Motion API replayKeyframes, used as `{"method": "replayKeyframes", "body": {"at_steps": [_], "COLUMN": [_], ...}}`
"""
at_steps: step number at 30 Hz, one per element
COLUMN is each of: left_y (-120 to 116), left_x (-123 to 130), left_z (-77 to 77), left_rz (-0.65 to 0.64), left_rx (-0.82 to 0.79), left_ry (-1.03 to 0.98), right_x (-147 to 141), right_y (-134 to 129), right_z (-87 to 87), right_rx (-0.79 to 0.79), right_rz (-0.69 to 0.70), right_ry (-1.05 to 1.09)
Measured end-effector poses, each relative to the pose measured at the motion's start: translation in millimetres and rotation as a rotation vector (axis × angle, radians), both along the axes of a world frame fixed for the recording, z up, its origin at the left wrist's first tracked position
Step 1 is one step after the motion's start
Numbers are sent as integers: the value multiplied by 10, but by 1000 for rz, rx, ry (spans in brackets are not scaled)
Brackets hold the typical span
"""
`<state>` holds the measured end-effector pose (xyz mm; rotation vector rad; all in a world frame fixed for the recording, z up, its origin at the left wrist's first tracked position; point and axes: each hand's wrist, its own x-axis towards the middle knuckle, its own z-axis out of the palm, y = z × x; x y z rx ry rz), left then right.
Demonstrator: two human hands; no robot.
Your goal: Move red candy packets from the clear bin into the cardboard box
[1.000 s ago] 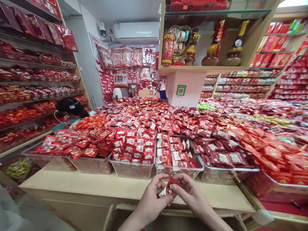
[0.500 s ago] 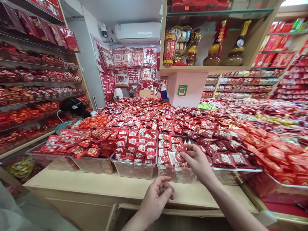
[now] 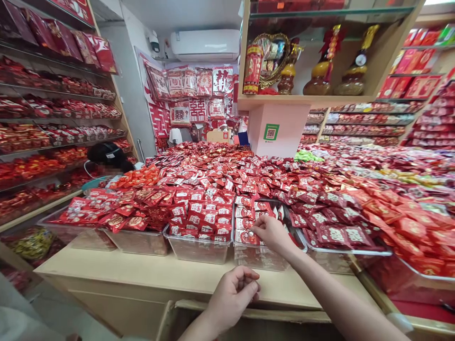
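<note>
My right hand (image 3: 273,233) is over a clear plastic bin (image 3: 263,259) of small red-and-white packets (image 3: 244,237). Its thumb and fingertips are pinched together among the front packets, touching or nearly touching them. Whatever lies between the fingertips is hidden. The packets are stacked in rows, with a darker gap at the bin's right side, partly behind my hand. In front of the bin, my left hand (image 3: 235,292) hovers above the counter edge, fingers loosely curled in against the thumb, nothing visible in them.
More clear bins (image 3: 199,251) heaped with red packets line the wooden counter (image 3: 142,270). An open cardboard box (image 3: 284,315) sits below my hands. A display shelf (image 3: 305,100) overhangs the goods. At left, a person in a black cap (image 3: 110,156) is beside stocked shelves.
My right hand has moved left and turned palm-down over the packets. The white-backed packet seen at its fingertips before no longer shows. My left hand has barely moved.
</note>
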<state>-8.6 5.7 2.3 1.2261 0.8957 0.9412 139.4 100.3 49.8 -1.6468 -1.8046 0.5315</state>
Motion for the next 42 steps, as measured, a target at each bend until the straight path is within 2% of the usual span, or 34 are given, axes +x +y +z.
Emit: {"method": "replayKeyframes", "body": {"at_steps": [3, 9, 16, 24, 32, 42], "left_y": [4, 1, 5, 31, 27, 25], "left_x": [-1, -3, -4, -9, -2, -4], "left_z": [11, 19, 15, -29, 0, 8], "left_rz": [-7, -25, -53, -78, -84, -99], "left_rx": [1, 5, 15, 1, -14, -10], "left_ry": [11, 17, 40, 27, 30, 36], "right_x": [-5, -12, -12, -4, 20, -13], "right_y": [13, 3, 31, 46, 48, 143], "right_z": [-11, 41, 88, 106, 85, 88], "right_rx": [-15, 56, -14, -4, -9, -27], "right_rz": [-9, 95, 202, 265, 261, 223], "right_ry": [-28, -170, -362, -417, -482, -453]}}
